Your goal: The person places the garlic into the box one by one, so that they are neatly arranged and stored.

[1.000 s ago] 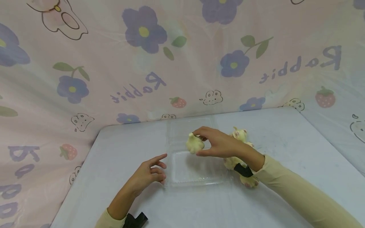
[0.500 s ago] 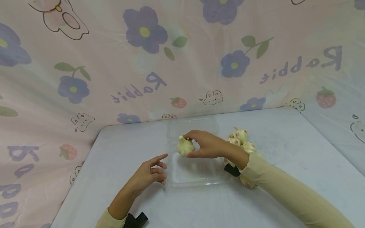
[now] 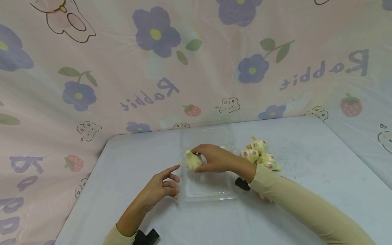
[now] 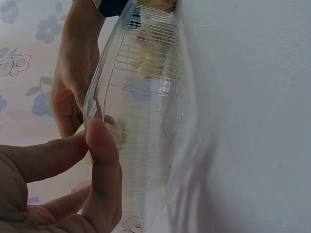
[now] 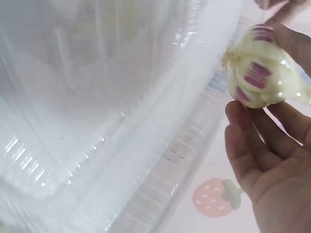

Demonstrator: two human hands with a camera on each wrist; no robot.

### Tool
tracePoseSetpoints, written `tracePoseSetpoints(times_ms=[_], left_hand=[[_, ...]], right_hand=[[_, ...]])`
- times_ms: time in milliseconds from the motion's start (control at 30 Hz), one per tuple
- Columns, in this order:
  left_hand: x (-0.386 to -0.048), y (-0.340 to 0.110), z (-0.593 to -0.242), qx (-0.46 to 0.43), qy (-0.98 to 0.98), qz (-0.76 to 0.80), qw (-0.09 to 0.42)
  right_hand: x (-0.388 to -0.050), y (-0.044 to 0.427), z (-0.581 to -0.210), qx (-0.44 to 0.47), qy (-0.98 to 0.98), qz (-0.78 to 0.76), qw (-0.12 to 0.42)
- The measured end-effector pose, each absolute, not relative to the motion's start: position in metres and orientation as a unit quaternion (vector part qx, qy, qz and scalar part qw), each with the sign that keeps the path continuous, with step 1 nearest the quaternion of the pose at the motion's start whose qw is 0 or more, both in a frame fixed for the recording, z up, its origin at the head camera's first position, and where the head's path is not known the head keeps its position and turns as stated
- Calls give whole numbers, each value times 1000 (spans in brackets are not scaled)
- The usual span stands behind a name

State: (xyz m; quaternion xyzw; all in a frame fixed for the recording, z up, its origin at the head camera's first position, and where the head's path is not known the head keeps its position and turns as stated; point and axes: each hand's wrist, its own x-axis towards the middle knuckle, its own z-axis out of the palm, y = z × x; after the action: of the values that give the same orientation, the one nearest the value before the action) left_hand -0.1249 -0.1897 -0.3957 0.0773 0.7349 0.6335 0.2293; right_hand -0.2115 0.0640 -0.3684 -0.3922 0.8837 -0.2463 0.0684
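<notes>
Pale purple-marked garlic bulb [image 3: 193, 162], held over open clear container [image 3: 200, 190].

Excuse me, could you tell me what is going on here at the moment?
A person is handling garlic at a table. Their right hand holds one garlic bulb by its sides, and the head view shows it over the far left part of an open, clear plastic container. Their left hand is at the container's left edge. More garlic bulbs lie to the right of the container, some partly hidden by the right arm. The held bulb has not been let go.
</notes>
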Motion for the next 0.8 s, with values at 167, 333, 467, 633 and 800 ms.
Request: tracePoseSetpoints(times_ms=[167, 333, 467, 633, 800], left_hand=[[-124, -188, -395, 70, 725, 644, 232], [-124, -189, -396, 68, 721, 649, 233], [-124, -189, -397, 67, 720, 650, 232], [-125, -189, -397, 68, 722, 649, 230], [-125, -189, -398, 69, 722, 648, 231]], right_hand=[[-212, 59, -372, -394, 886, -234, 73], [-213, 55, -377, -393, 890, -220, 70], [-214, 50, -381, -391, 893, -209, 75], [-212, 46, -385, -388, 896, -201, 76], [-210, 45, -392, -390, 899, -190, 66]])
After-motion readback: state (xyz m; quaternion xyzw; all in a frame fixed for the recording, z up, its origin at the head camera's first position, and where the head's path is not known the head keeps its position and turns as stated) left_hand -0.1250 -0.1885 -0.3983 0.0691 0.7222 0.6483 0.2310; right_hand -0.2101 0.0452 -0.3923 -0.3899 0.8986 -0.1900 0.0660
